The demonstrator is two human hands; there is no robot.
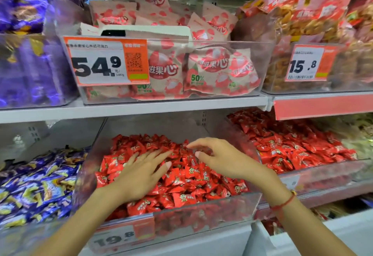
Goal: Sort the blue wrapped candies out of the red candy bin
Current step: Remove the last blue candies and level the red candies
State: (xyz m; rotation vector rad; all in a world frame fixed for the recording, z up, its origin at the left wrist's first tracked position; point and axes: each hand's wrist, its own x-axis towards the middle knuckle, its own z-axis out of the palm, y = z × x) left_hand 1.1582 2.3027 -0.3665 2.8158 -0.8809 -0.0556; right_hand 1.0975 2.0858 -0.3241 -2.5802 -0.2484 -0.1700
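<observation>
**Both hands over the red candy bin**

Along the lower shelf of a shop rack sits the red candy bin (250, 205), a clear plastic tub heaped with red candies (187, 177), each wrapper showing a small round emblem too blurred to read. An orange and white price tag (123, 235) on its front wall reads "19.8". To its left a neighbouring bin holds blue wrapped candies (38, 185) with yellow print; no blue wrapper shows among the red ones. To the right lies another heap of red sweets (292, 140).

On the upper shelf (141, 108), white metal with a pink strip at its right end, a clear bin holds pink pouches (220, 70) printed "滋果心" and "50%", behind a tag (105, 62) reading "54.9" with a QR code. Purple packets (26, 40) fill the bin to the left; at right, a bin of golden snacks carries a tag (308, 64) reading "15.8".

The left hand (141, 173) lies palm down on the red candies, fingers straight and spread, gripping nothing. The right hand (220, 159) hovers just above the pile, fingers loosely curved and thumb apart, holding nothing. A red string bracelet (284, 201) circles the right wrist.
</observation>
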